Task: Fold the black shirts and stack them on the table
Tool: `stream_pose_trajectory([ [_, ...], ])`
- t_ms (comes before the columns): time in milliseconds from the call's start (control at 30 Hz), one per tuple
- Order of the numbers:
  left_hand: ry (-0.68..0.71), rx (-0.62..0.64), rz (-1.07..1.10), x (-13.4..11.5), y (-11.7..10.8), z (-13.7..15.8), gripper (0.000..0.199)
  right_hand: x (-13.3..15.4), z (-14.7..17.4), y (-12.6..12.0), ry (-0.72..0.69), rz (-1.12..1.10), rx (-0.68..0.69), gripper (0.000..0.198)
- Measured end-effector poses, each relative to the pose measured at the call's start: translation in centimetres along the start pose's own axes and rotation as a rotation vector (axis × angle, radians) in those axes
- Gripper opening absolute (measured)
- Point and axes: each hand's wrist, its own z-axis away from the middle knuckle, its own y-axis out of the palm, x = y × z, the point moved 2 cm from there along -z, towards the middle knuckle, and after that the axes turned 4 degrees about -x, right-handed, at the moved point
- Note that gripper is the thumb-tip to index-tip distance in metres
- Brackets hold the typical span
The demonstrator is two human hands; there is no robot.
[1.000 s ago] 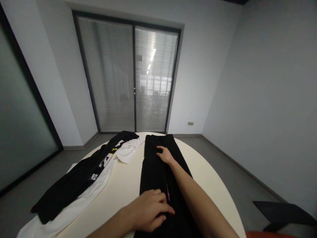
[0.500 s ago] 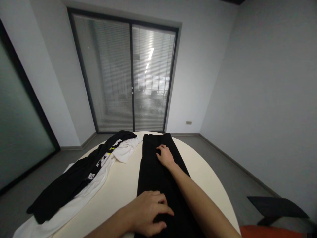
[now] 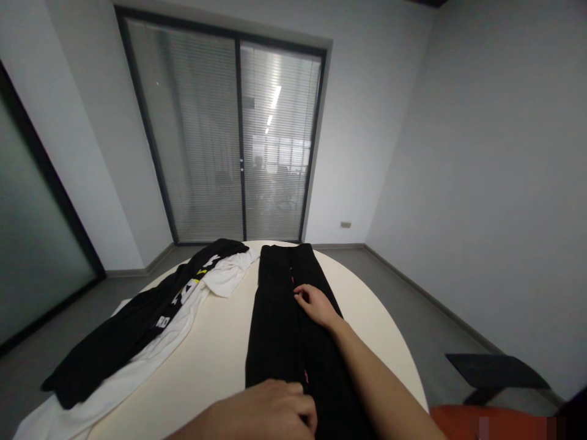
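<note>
Black trousers lie lengthwise on a round cream table. Small pink marks show along a line down their middle. My right hand is on the far half, thumb and fingertips closed on the cloth by that middle line. Lower down, at the bottom of the view, my left hand has its fingers curled on the near part of the trousers. Its fingertips are partly hidden.
Left on the table lie a black garment with white and yellow print and a white garment under it. A chair with a black armrest and orange seat stands at the lower right. Beyond are glazed panels with blinds.
My right hand has slid toward me and closed on the cloth. My left hand has moved nearer and curled its fingers. Pink marks have come into sight along the trousers' middle.
</note>
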Motion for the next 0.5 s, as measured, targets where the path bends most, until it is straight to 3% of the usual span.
stream_pose_trajectory([
  [233,-0.063,-0.096,0.226,-0.4,-1.4,-0.5,0.009,0.4,0.5,-0.6,-0.06,-0.005,0.032,0.029],
  [400,-0.036,-0.022,0.231,0.4,1.5,-0.7,0.024,1.1,1.0,-1.1,-0.116,0.019,0.038,0.041],
  [500,-0.052,-0.017,0.243,0.6,3.3,-0.6,0.019,1.6,1.1,-1.1,-0.143,0.073,0.056,0.044],
])
